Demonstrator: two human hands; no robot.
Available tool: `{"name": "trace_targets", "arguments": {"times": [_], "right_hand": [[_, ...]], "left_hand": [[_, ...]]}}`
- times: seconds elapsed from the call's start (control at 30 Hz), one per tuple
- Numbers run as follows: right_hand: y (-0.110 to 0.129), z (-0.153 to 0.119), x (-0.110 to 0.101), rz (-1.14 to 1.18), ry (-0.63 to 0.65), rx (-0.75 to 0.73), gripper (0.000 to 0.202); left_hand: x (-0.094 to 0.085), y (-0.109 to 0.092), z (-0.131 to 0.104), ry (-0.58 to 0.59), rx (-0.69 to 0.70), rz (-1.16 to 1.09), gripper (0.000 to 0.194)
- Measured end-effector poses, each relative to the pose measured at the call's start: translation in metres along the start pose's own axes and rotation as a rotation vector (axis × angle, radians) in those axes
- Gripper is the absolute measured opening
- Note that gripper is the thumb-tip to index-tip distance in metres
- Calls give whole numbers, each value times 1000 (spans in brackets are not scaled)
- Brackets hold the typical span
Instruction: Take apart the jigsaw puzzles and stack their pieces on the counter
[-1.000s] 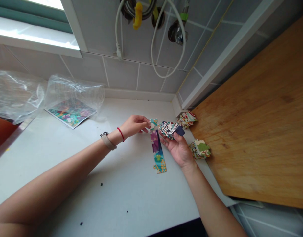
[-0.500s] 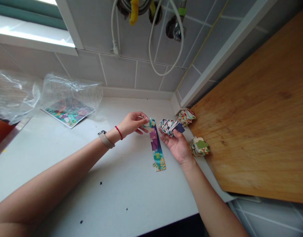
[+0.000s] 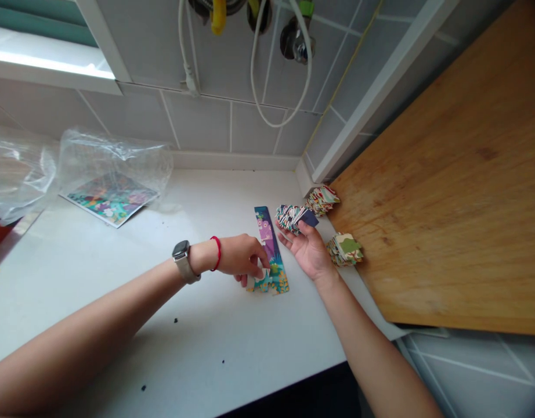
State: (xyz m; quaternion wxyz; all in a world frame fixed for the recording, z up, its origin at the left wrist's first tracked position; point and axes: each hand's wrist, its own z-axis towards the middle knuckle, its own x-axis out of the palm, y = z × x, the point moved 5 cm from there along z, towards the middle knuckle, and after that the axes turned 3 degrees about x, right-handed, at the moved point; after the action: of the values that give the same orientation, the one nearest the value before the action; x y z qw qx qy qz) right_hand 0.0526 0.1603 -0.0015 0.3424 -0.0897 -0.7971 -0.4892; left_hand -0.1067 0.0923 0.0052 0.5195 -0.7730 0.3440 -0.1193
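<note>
A narrow strip of joined puzzle pieces, purple above and teal with orange leaves below, lies on the white table. My left hand pinches a teal and white puzzle piece against the strip's lower left side. Whether that piece is locked in cannot be made out. Just right of the strip, my right hand holds a fanned stack of puzzle pieces, thumb on top. Beyond it, two more piles of pieces, one red and cream and one green-topped, rest by the wooden board.
A clear plastic bag partly covers a colourful picture card at the left. More plastic lies at the far left. A large wooden board leans on the right. A white cable hangs on the tiled wall.
My left hand has moved down along the strip, from its top end to its lower left side, with the piece. My right hand still holds the stack. The view has shifted slightly.
</note>
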Motion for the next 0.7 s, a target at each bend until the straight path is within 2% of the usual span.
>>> {"name": "trace_targets", "arguments": {"times": [0.1,0.27,0.37,0.47,0.53,0.63,0.7], "right_hand": [[0,0,0,-8,-3,5,34],[0,0,1,-2,5,12,37],[0,-1,3,-1,8,15,36],[0,-2,5,7,19,19,35],[1,-3,7,22,28,19,35],[0,-4,8,43,48,14,33],[0,-4,9,53,55,12,31]], "left_hand": [[2,1,2,-33,16,62,15],[-4,-9,-4,-60,-20,143,3],[-6,-11,-10,-105,-101,122,10],[-2,-9,-18,-197,-82,127,18],[2,-5,-26,-296,-42,202,22],[13,2,-44,-456,-75,376,30],[25,5,-55,-479,-106,468,34]]}}
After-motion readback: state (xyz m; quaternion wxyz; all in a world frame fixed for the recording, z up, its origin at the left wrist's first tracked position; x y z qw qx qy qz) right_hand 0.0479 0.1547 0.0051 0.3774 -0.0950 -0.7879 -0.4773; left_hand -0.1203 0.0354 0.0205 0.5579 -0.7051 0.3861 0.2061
